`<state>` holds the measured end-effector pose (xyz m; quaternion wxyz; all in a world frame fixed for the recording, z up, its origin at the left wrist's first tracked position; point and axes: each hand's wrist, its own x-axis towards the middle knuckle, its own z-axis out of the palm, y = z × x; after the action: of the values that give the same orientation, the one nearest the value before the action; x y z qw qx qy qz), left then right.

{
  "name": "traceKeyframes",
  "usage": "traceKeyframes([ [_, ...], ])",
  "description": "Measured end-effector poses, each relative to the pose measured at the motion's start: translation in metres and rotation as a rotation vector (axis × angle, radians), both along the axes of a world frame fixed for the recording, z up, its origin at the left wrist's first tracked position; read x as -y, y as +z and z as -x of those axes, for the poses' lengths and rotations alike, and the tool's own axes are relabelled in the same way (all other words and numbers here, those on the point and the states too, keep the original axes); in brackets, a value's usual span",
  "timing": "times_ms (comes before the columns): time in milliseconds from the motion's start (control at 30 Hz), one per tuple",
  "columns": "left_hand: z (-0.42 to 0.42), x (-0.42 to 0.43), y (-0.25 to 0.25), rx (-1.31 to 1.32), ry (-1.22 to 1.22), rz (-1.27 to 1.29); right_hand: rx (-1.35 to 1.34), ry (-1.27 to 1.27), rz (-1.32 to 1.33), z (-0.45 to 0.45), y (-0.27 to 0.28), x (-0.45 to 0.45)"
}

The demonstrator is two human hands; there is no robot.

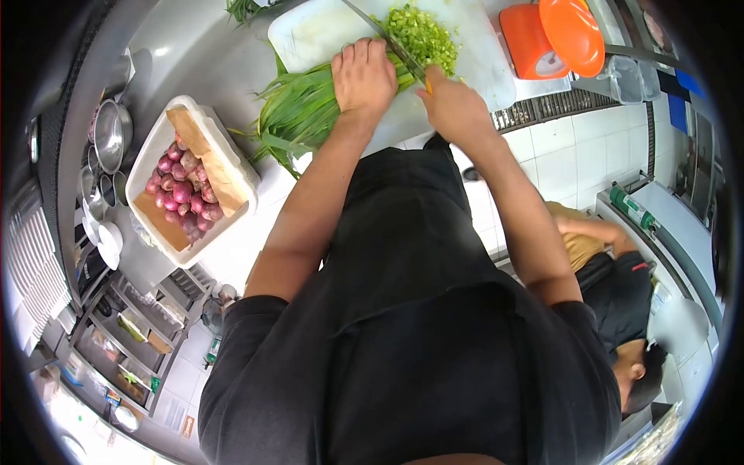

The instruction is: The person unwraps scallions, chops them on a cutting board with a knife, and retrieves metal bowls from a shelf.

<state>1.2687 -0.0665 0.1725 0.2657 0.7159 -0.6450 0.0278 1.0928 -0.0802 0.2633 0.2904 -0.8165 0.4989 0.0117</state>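
Knife (391, 48) sits in the right hand (459, 112), fingers closed round its handle, the blade slanting between the left hand (364, 79) and chopped pieces (422, 37) on the board (484, 66). Left fingers curl over the greens (298, 108), holding the bunch on the board, its leaves spreading past the left edge. Onions (182, 190) lie in a crate (225, 147) to the left; an orange scale (527, 45) stands right.

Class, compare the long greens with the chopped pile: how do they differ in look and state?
The long greens lie in long strands, while the chopped pile is small bits. The long greens look mostly darker; the chopped pile looks paler and yellower. The left hand holds the long greens, not the chopped pile. Both are green.
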Motion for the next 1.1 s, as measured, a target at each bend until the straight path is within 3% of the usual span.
traceKeyframes([
  [100, 0.0, -0.004, -0.005, 0.019, 0.02, -0.02, -0.137, -0.042, -0.151, 0.01, 0.03, -0.023],
  [300, -0.001, -0.007, 0.003, -0.018, 0.009, -0.081, 0.001, -0.031, 0.002, -0.014, -0.039, -0.001],
  [500, 0.001, -0.006, -0.003, -0.025, 0.038, -0.023, -0.196, -0.036, -0.192, 0.002, 0.038, -0.027],
  [600, 0.0, -0.006, 0.0, -0.044, 0.02, -0.055, -0.098, -0.086, -0.083, -0.005, -0.026, -0.03],
  [700, -0.002, -0.008, -0.002, -0.066, 0.011, -0.057, -0.002, -0.025, -0.011, -0.018, -0.035, -0.002],
  [800, -0.003, -0.002, -0.004, -0.079, 0.039, -0.026, -0.111, -0.017, -0.092, -0.011, 0.02, -0.01],
  [867, -0.001, -0.004, -0.005, -0.062, 0.057, 0.022, -0.175, -0.03, -0.151, -0.002, 0.028, -0.028],
  [1100, -0.003, -0.006, -0.002, -0.08, 0.028, -0.032, -0.004, -0.008, -0.016, -0.018, -0.033, -0.008],
])
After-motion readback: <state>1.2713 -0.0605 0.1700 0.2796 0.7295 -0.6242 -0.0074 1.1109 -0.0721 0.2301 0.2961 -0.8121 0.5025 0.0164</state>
